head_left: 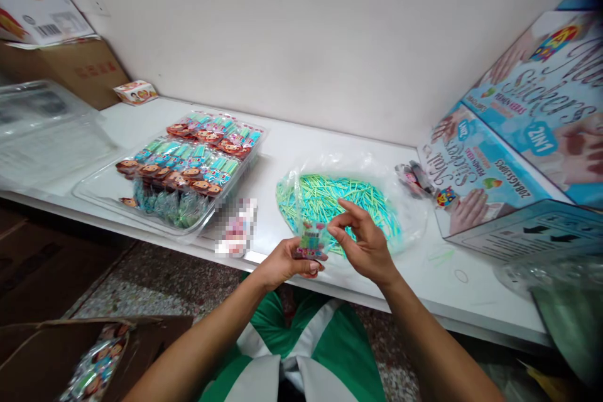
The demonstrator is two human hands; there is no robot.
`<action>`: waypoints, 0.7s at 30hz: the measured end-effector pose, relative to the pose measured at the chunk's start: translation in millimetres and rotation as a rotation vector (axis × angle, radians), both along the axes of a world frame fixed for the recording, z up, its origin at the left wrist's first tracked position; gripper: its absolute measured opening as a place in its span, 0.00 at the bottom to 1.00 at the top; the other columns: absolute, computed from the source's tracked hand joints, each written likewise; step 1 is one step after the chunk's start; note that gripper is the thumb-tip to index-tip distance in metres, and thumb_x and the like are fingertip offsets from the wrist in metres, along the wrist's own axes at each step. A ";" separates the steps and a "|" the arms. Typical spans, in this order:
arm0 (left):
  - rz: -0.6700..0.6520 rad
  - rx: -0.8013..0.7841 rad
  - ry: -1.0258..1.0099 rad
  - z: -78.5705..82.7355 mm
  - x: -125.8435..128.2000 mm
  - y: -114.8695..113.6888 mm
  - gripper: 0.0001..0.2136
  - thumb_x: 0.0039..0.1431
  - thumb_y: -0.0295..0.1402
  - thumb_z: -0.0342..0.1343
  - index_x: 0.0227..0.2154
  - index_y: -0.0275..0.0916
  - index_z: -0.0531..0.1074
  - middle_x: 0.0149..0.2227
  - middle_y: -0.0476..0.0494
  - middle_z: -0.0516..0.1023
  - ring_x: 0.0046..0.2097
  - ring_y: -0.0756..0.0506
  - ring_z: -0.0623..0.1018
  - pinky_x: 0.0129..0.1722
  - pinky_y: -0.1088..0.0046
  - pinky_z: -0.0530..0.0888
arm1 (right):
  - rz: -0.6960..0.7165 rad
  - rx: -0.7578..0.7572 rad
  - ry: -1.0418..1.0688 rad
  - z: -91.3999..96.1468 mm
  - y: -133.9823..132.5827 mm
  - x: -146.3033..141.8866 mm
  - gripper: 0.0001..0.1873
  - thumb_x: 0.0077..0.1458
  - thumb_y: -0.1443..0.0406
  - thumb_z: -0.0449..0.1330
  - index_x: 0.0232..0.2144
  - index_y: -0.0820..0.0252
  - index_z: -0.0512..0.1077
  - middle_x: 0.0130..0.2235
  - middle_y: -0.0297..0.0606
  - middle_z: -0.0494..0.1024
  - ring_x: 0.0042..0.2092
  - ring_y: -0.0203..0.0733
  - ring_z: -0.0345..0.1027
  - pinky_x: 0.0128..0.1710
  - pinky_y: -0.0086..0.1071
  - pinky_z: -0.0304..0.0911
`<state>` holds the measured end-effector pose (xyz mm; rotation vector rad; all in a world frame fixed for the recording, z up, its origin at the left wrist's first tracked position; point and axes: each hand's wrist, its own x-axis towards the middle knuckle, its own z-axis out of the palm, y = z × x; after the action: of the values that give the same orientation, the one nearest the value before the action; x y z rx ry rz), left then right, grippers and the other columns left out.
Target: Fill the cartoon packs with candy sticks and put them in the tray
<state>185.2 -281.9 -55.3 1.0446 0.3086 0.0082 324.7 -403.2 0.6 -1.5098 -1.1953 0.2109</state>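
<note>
Gripping the small clear plastic packet with pink and green print (311, 244) in my left hand (282, 265), fingers closed around its lower half, I held it just above the near edge of the white table (424, 273). My right hand (368, 246) pinched thumb and forefinger beside the packet's mouth; whether a stick sat between them, I could not tell. Filled packets lay in rows in the clear plastic tray (94, 191). The clear bag of thin green and blue sticks (343, 198) lay heaped, so I judged much work left.

one bag (409, 217) of sticks (330, 198), one packet (311, 244) just in front, one tray (89, 191) left of it, two sticker boxes (475, 169) on its right
</note>
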 end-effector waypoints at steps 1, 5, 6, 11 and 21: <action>0.001 0.008 -0.005 -1.9 0.4 0.0 0.19 0.43 0.32 0.67 0.39 0.33 0.74 0.38 0.36 0.78 0.35 0.45 0.77 0.38 0.68 0.72 | 0.002 0.005 -0.020 1.7 -0.9 -0.8 0.27 0.56 0.67 0.57 0.56 0.47 0.56 0.31 0.31 0.72 0.35 0.37 0.68 0.42 0.38 0.65; 0.013 0.031 -0.017 -4.0 2.7 1.0 0.16 0.43 0.34 0.66 0.35 0.31 0.76 0.34 0.38 0.79 0.33 0.46 0.77 0.39 0.67 0.73 | -0.012 0.029 -0.037 6.9 -1.6 -1.3 0.27 0.56 0.67 0.57 0.56 0.47 0.56 0.31 0.32 0.72 0.35 0.38 0.69 0.41 0.38 0.65; 0.018 0.032 -0.016 -3.7 2.8 1.3 0.15 0.43 0.35 0.66 0.34 0.31 0.76 0.33 0.37 0.79 0.33 0.46 0.77 0.39 0.67 0.73 | -0.023 0.037 -0.027 8.6 -1.3 -0.6 0.27 0.56 0.67 0.57 0.56 0.47 0.57 0.31 0.32 0.72 0.35 0.38 0.68 0.41 0.38 0.65; 0.038 0.032 0.007 -1.4 0.8 1.8 0.17 0.46 0.39 0.64 0.34 0.30 0.76 0.32 0.36 0.79 0.31 0.44 0.79 0.37 0.67 0.74 | -0.014 -0.047 0.086 17.0 3.8 6.4 0.21 0.55 0.63 0.58 0.52 0.51 0.63 0.33 0.33 0.71 0.34 0.37 0.67 0.38 0.34 0.64; -0.015 0.013 0.027 0.9 1.3 -0.1 0.16 0.49 0.41 0.61 0.33 0.29 0.78 0.32 0.35 0.80 0.33 0.43 0.79 0.36 0.69 0.73 | -0.021 -0.132 0.312 10.0 24.0 4.6 0.10 0.51 0.58 0.60 0.28 0.59 0.74 0.29 0.33 0.75 0.32 0.37 0.67 0.33 0.31 0.62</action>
<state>186.5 -282.1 -54.4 1.0606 0.3260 -0.0175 329.2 -379.2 10.6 -1.5359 -0.9304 0.5010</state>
